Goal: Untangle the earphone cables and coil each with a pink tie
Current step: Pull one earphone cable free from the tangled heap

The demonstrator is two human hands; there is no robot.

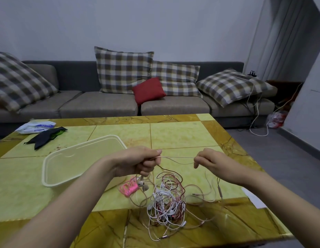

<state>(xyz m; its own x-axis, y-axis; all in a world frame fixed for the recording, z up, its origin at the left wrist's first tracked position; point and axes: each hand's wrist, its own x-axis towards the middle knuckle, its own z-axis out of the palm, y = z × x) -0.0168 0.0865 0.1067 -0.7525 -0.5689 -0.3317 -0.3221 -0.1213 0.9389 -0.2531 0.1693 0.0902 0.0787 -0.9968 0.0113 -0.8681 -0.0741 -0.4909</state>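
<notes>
Above the desk (182,135), near and central, the curled left hand (137,162) and the right hand (210,162) pinch one thin, limp earphone cable (177,157) taut between them; the light tangle (166,203) beneath likely snags, so grip near loose ends.

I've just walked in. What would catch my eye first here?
First, the two hands: the left hand and the right hand hold a thin cable taut above the yellow-green table. Just below lies a tangle of white and pink earphone cables, with pink ties to its left. Farther back, a red cushion stands out on the grey sofa.
</notes>
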